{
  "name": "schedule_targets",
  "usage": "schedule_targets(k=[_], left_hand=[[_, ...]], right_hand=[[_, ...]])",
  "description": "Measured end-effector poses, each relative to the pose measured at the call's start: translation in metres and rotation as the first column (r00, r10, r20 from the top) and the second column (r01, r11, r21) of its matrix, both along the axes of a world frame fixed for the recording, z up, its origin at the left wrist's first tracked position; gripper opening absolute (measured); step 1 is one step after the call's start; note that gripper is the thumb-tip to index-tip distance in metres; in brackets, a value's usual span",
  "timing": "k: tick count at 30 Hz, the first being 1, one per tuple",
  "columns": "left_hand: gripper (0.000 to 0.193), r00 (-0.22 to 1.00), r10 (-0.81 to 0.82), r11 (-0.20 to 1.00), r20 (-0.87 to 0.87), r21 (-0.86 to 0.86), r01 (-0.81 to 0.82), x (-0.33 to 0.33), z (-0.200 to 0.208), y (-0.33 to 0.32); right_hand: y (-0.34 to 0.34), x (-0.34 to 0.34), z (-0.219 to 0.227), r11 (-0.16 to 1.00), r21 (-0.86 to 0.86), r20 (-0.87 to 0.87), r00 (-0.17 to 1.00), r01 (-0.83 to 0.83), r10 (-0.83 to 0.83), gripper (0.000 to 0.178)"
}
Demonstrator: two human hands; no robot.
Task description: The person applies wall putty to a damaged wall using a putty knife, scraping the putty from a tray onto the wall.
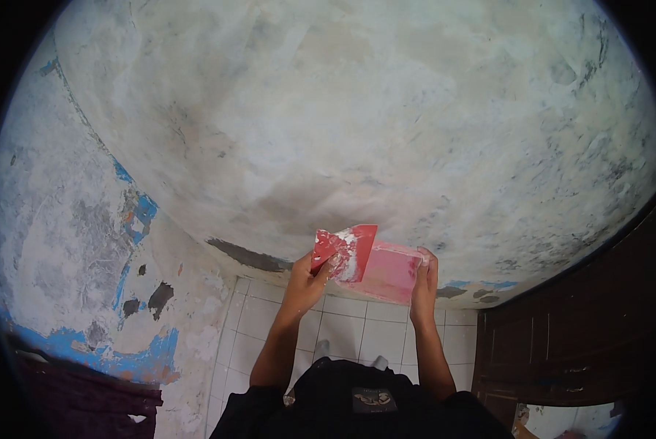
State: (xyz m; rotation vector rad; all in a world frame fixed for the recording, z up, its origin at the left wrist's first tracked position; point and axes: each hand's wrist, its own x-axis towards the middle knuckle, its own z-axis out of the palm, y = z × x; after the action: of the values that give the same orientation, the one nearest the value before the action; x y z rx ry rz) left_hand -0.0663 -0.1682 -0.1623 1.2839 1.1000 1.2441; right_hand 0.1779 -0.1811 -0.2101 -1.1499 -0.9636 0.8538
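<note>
In front of the wall, my left hand (307, 287) is closed on a red plastic putty spreader (364, 245) smeared with white putty, its thumb lying over the face. My right hand (425, 284) grips the right edge of a wider, flat pink plastic spreader (392, 272), which has a pale film on it. The red spreader overlaps the left end of the pink one; whether the two touch is hard to make out. Beyond both tools rises the wall (328, 124), patchy with whitish and grey plaster.
On the left, another wall (72, 227) has peeling blue paint and dark bare patches. Purple cloth (87, 395) hangs at lower left. A dark wooden cabinet (562, 344) stands at right. White floor tiles (342, 325) lie below, with my feet on them.
</note>
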Motion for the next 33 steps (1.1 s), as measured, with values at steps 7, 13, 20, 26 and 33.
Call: schedule_targets(k=[7,13,20,26,33], left_hand=[[0.024,0.766,-0.134,0.876,-0.628,0.287,0.389,-0.002,0.044,-0.004],[0.035,0.438,-0.009,0.877,-0.899,0.203,0.436,0.015,0.038,-0.004],[0.036,0.351,-0.028,0.876,-0.936,0.146,0.459,0.031,0.037,0.001],[0.034,0.429,-0.047,0.847,-0.902,0.192,0.496,0.038,0.029,0.007],[0.03,0.475,-0.059,0.822,-0.878,0.227,0.523,0.031,0.043,0.009]], right_hand=[[0.005,-0.007,0.002,0.997,0.072,0.111,0.994,-0.031,0.023,0.043],[0.0,-0.016,0.011,0.987,0.162,0.164,0.986,-0.007,-0.02,0.046],[-0.008,-0.011,0.019,0.973,0.229,0.262,0.962,0.018,-0.079,0.051],[-0.01,-0.006,0.017,0.969,0.24,0.22,0.969,0.058,-0.113,0.051],[-0.015,-0.006,0.019,0.972,0.219,0.195,0.972,0.084,-0.127,0.05]])
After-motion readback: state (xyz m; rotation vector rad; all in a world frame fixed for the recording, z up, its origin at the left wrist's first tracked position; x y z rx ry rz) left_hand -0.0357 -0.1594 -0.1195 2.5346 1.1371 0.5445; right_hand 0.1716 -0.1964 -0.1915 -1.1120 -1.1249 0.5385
